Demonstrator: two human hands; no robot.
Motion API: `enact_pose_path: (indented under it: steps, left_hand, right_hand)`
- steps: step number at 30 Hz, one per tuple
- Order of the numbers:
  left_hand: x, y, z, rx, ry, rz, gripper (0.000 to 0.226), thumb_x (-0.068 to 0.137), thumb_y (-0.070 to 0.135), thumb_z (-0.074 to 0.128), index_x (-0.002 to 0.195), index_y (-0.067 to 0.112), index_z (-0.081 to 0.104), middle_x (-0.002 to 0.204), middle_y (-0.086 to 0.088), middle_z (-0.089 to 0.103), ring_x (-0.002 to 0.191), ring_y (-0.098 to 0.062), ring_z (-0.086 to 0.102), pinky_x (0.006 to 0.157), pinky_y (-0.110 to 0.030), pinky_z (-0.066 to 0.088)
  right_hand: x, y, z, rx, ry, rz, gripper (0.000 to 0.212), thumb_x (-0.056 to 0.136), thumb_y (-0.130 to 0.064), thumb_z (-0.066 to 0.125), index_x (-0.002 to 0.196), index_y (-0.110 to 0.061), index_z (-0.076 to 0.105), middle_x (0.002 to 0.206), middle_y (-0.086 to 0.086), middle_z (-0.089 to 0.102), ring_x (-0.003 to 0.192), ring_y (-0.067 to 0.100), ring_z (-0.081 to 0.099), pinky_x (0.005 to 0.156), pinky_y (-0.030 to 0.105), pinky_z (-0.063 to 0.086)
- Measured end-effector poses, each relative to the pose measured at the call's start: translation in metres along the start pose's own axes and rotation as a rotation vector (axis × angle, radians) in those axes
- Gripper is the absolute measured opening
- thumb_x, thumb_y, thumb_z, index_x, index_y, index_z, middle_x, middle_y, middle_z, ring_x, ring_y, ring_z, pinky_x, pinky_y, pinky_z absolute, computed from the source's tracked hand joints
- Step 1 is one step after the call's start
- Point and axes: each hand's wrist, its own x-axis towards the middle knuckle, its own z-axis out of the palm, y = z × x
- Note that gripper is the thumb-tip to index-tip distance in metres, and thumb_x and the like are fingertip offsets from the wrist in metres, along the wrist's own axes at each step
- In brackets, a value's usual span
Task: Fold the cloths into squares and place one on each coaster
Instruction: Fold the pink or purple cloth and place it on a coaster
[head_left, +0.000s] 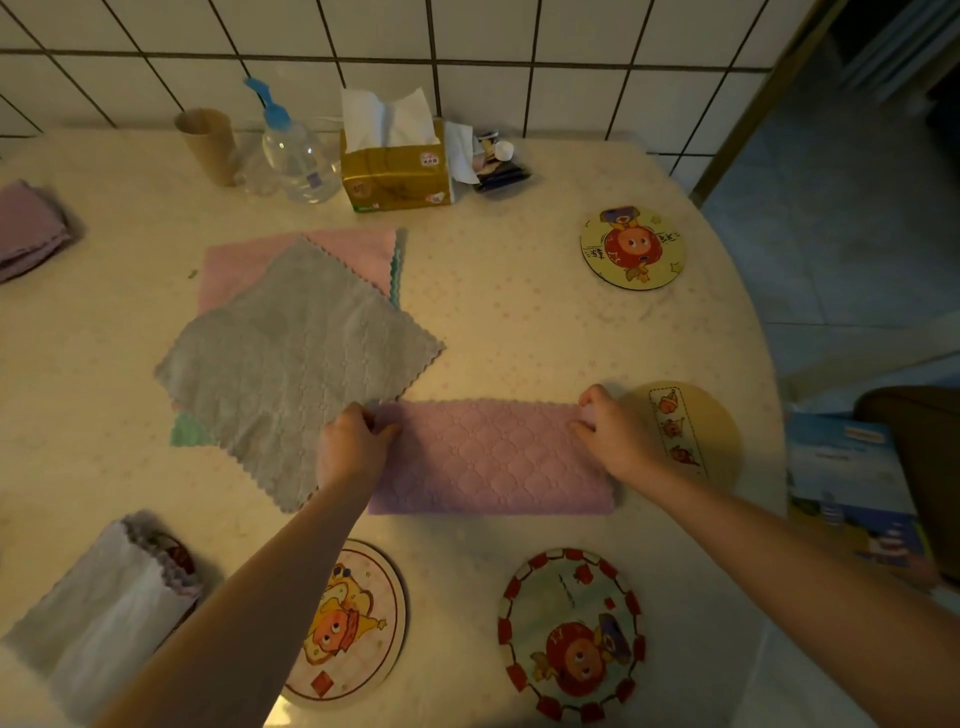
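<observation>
Head view, cloth in hand: the lilac cloth (493, 457) lies at centre frame, folded to a strip, long axis left to right, flat on the table (519, 322).
Left hand (350, 447): fingers pinched on the strip's left end, at its upper corner.
Right hand (615, 436): fingers pinched on the right end, upper corner; both hands grip cloth, neither is spread wide.
Key relation: one hand sits at each short end, so the next fold probably carries one end across to the other, halving the strip into a square.
Nearest coaster: the pale coaster (691, 431) at right of centre, just beside the right hand.
Other bare coasters: upper right (632, 247), lower centre (358, 618), lower right (571, 634).
Waiting cloths: grey cloth (291, 358) on a pink cloth (353, 249), left of centre.
Done: a folded white cloth (104, 608) at lower left, seemingly over a coaster.
Surface and room: pale patterned tabletop, white tiled wall (519, 78) behind, dim warm light.
</observation>
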Motion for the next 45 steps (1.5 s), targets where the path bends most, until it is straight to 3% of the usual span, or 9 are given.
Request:
enact_pose_path:
  steps: [6,11,15,18,20,23,30,37,45]
  left_hand:
    - [0.001,0.006,0.005,0.035,-0.074,-0.066,0.025,0.084,0.043,0.06,0.09,0.018,0.062,0.084,-0.01,0.065,0.081,-0.031,0.063,0.071,-0.04,0.054]
    - [-0.011,0.011,0.005,0.129,0.0,0.043,0.031,0.086,0.028,0.062,0.112,0.013,0.055,0.11,-0.01,0.053,0.098,-0.031,0.055,0.083,-0.043,0.05]
    - [-0.047,0.014,0.012,0.257,0.185,0.554,0.043,0.081,0.016,0.063,0.122,0.012,0.051,0.12,-0.013,0.046,0.11,-0.032,0.046,0.093,-0.042,0.045]
    - [-0.082,0.008,0.037,0.282,0.0,0.968,0.047,0.088,0.027,0.053,0.134,0.016,0.049,0.135,-0.007,0.048,0.129,-0.027,0.039,0.109,-0.049,0.034]
    - [-0.101,-0.002,0.053,0.404,-0.158,1.07,0.059,0.091,0.036,0.042,0.146,0.018,0.033,0.153,-0.003,0.032,0.143,-0.026,0.021,0.117,-0.047,0.023]
    - [-0.108,-0.022,0.068,0.559,-0.248,1.037,0.069,0.092,0.046,0.033,0.153,0.021,0.011,0.161,-0.001,0.006,0.148,-0.022,-0.003,0.119,-0.045,0.008]
    - [-0.099,-0.06,0.043,0.585,-0.272,0.974,0.067,0.098,0.055,0.025,0.152,0.026,-0.003,0.16,0.006,-0.009,0.145,-0.015,-0.016,0.116,-0.036,-0.013]
    - [-0.088,-0.085,0.019,0.549,-0.247,0.842,0.063,0.098,0.056,0.021,0.151,0.032,-0.003,0.158,0.011,-0.011,0.144,-0.008,-0.019,0.113,-0.025,-0.021]
    - [-0.106,-0.056,0.031,0.515,-0.059,0.791,0.064,0.093,0.05,0.027,0.146,0.015,0.033,0.15,-0.006,0.039,0.141,-0.028,0.029,0.117,-0.043,0.012]
  right_hand:
    - [0.012,0.002,-0.002,-0.174,-0.111,0.018,0.022,0.087,-0.03,0.062,0.098,-0.012,0.054,0.106,0.004,0.042,0.089,0.019,0.051,0.078,0.033,0.049]
    - [0.014,0.005,-0.018,-0.046,-0.116,0.039,0.018,0.088,-0.025,0.062,0.094,-0.014,0.048,0.088,0.002,0.059,0.077,0.019,0.057,0.064,0.034,0.048]
    - [0.001,0.006,-0.021,-0.261,0.117,-0.106,0.024,0.087,-0.013,0.058,0.11,-0.012,0.049,0.109,0.007,0.053,0.098,0.024,0.052,0.074,0.037,0.05]
    - [-0.029,0.001,-0.01,-0.396,0.061,-0.378,0.032,0.086,-0.005,0.053,0.118,-0.013,0.051,0.124,0.005,0.046,0.114,0.024,0.046,0.087,0.035,0.049]
    - [-0.055,0.003,0.001,-0.441,-0.047,-0.596,0.042,0.085,-0.001,0.051,0.125,-0.012,0.049,0.132,0.003,0.044,0.124,0.022,0.041,0.098,0.033,0.044]
    - [-0.074,0.018,0.011,-0.533,-0.148,-0.781,0.06,0.075,0.003,0.056,0.132,-0.012,0.046,0.135,0.003,0.046,0.126,0.022,0.042,0.102,0.035,0.041]
    - [-0.086,0.048,0.01,-0.785,-0.166,-0.85,0.071,0.071,-0.003,0.058,0.14,-0.005,0.04,0.145,0.012,0.043,0.133,0.028,0.041,0.108,0.041,0.03]
    - [-0.091,0.034,0.006,-0.843,-0.196,-0.811,0.075,0.061,-0.01,0.076,0.13,-0.004,0.049,0.125,0.012,0.055,0.112,0.031,0.053,0.09,0.042,0.05]
    - [-0.096,0.009,-0.01,-0.669,-0.147,-0.874,0.045,0.061,0.008,0.065,0.1,-0.011,0.052,0.097,0.004,0.054,0.087,0.019,0.05,0.065,0.028,0.045]
